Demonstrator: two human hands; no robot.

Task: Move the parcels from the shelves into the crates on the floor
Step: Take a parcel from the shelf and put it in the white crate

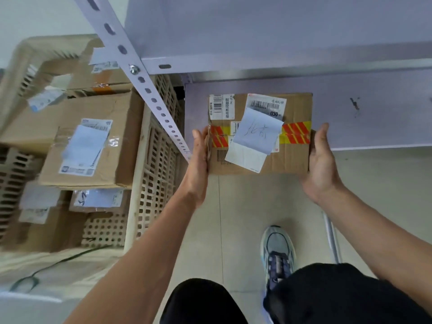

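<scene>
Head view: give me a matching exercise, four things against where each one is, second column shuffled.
Things:
1. taped parcel
2. large carton
3. sneaker
4. bolt

Places:
A. on the slotted upright
B. on the floor tiles
C. in the crate
D. between the left hand and right hand

Pairs: 1-D, 2-C, 3-B, 4-A

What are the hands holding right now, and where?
A cardboard parcel, clamped by its two short sides: left hand and right hand.

One head-worn camera looks steeply down, close over the shelf (374, 118) edge.
</scene>
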